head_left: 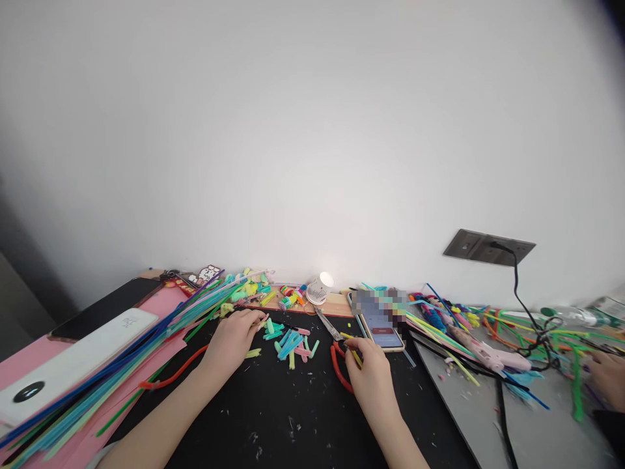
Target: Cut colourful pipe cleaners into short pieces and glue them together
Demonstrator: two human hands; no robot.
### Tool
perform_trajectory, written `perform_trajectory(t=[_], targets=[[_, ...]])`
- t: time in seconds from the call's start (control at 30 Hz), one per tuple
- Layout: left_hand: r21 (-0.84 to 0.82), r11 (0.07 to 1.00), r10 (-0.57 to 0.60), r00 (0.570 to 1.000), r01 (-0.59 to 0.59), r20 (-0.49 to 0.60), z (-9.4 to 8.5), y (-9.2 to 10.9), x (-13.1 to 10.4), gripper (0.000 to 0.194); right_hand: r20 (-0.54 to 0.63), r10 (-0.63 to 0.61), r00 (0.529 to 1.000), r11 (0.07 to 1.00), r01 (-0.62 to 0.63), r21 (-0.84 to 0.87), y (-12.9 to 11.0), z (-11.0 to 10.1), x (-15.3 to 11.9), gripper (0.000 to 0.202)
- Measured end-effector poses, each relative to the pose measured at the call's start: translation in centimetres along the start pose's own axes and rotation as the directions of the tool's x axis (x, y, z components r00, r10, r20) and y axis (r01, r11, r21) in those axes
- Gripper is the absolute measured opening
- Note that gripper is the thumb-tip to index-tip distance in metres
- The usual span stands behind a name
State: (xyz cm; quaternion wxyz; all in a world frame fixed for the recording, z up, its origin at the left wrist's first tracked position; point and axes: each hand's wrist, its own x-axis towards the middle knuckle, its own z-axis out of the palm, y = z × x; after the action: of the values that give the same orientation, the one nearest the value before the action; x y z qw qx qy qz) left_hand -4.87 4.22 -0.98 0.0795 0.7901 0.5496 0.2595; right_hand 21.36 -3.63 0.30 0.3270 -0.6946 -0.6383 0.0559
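Head: right hand (pixel 372 372) perhaps against scissors (pixel 336 336)

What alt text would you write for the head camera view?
A person's left hand is beside short, fuzzy coloured pieces on a black surface, while the right hand is at red-handled scissors; a phone and a cup are nearby.

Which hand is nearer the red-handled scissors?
Right. The right hand is immediately right of the scissors, contact unclear; the left hand is farther off, left of them beyond the cut pipe-cleaner pieces.
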Motion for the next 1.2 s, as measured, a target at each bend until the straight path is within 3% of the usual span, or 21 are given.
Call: perform_trajectory(t=[0.13,0.27,0.37,0.53,0.73,0.9,0.97,1.03,1.13,1.2], targets=[[0.093,0.996,0.014,0.990,-0.001,-0.137,-0.6,0.2,0.2,0.030,-0.001,0.021,1.000,0.999,-0.021,0.030,-0.2,-0.1,0.0,0.020],[0.272,0.940,-0.133,0.955,0.207,-0.266,-0.9,-0.6,0.2,0.034,0.005,0.033,0.999,0.998,-0.033,0.052,-0.3,-0.1,0.0,0.020],[0.295,0.903,-0.240,0.937,0.312,-0.255,-0.6,-1.7,0.1,0.036,0.022,0.039,0.999,0.997,-0.040,0.068,-0.4,-0.1,0.0,0.020],[0.220,0.931,-0.227,0.935,0.290,-0.272,0.1,-3.2,0.3,0.031,0.016,0.036,0.999,0.994,-0.038,0.101,-0.5,-0.2,-0.1,0.020],[0.178,0.970,-0.110,0.949,0.167,-0.294,-0.5,-3.8,0.9,0.032,0.013,0.044,0.999,0.993,-0.045,0.111,-0.6,-0.2,-0.1,0.020],[0.183,0.982,0.034,0.906,0.048,-0.422,-1.8,-2.5,0.7,0.032,0.019,0.055,0.998,0.990,-0.057,0.129,-0.6,-0.3,-0.2,0.020],[0.165,0.985,0.122,0.894,-0.055,-0.431,-2.0,-1.9,0.6,0.032,0.005,0.046,0.999,0.984,-0.046,0.171,-0.7,-0.4,-0.2,0.020],[0.136,0.973,0.228,0.893,-0.189,-0.387,-1.9,-1.3,0.5,0.034,0.000,0.032,0.999,0.969,-0.031,0.245,-1.0,-0.4,-0.3,0.020],[0.061,0.915,0.402,0.885,-0.399,-0.236,-1.6,-0.2,0.2,0.038,0.060,0.007,0.998,0.906,-0.032,0.422,-1.6,-0.3,-0.5,0.022],[0.007,0.864,0.499,0.853,-0.503,-0.153,-1.4,0.9,-0.1,0.042,0.130,-0.027,0.991,0.829,-0.050,0.557,-2.0,-0.1,-0.7,0.031]])
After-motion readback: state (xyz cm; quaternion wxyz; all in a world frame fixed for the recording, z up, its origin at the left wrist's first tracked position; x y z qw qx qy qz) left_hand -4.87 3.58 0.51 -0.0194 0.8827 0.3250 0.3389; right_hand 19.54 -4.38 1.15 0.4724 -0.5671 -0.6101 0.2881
